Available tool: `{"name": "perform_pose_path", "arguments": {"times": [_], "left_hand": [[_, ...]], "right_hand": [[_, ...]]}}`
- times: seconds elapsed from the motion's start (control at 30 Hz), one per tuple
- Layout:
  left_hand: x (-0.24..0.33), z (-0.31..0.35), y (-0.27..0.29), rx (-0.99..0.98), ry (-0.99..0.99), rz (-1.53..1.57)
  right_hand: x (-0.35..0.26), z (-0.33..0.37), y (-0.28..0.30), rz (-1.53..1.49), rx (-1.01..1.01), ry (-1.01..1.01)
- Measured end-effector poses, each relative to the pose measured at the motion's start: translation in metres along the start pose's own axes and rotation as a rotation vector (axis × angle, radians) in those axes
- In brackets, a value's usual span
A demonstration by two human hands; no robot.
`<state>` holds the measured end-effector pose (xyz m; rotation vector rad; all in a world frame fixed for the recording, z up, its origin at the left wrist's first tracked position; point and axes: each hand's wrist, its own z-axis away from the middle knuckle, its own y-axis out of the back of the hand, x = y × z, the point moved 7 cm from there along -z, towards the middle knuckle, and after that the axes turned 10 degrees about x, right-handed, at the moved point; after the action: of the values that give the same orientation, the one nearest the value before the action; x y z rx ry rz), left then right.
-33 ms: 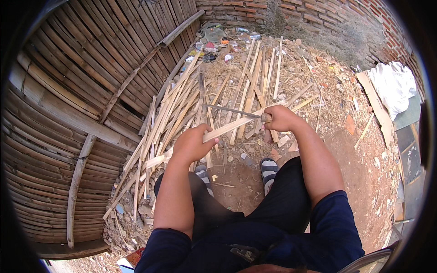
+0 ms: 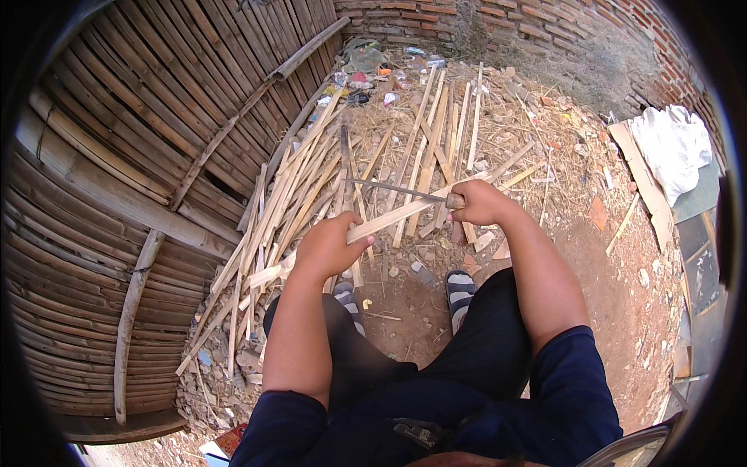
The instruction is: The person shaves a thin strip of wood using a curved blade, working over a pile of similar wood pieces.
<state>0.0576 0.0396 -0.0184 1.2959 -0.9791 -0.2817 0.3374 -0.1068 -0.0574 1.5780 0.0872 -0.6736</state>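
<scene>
While long pale flat wooden strip (image 2: pixel 398 215) slants up rightward before body, left hand (image 2: pixel 331 243) clasps it midway, fingers curled shut round it. Right hand (image 2: pixel 481 202) near strip's upper end, fingers wrapped tight on stubby brown wooden handle (image 2: pixel 456 202) of long thin grey-bladed knife (image 2: pixel 395 188); blade points left, crossing strip near handle. Pale wooden strip pile (image 2: pixel 282 208) crowds left toward brown bamboo-slat wall (image 2: pixel 194 101). Brown dirt ground (image 2: pixel 618 311) opens rightward; weathered red-brick wall (image 2: pixel 529 29) bounds far edge.

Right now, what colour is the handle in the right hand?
The handle is light brown, best seen in the head view.
</scene>
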Motion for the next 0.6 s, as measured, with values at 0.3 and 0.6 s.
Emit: {"name": "perform_pose_path", "arguments": {"times": [0.3, 0.6], "left_hand": [[-0.0028, -0.0001, -0.0028, -0.005, -0.011, 0.001], [-0.0028, 0.0003, -0.0038, -0.018, -0.013, -0.014]], "right_hand": [[-0.0006, 0.0001, -0.0014, 0.018, 0.003, 0.005], [-0.0028, 0.0006, -0.0034, 0.020, -0.023, 0.004]]}}
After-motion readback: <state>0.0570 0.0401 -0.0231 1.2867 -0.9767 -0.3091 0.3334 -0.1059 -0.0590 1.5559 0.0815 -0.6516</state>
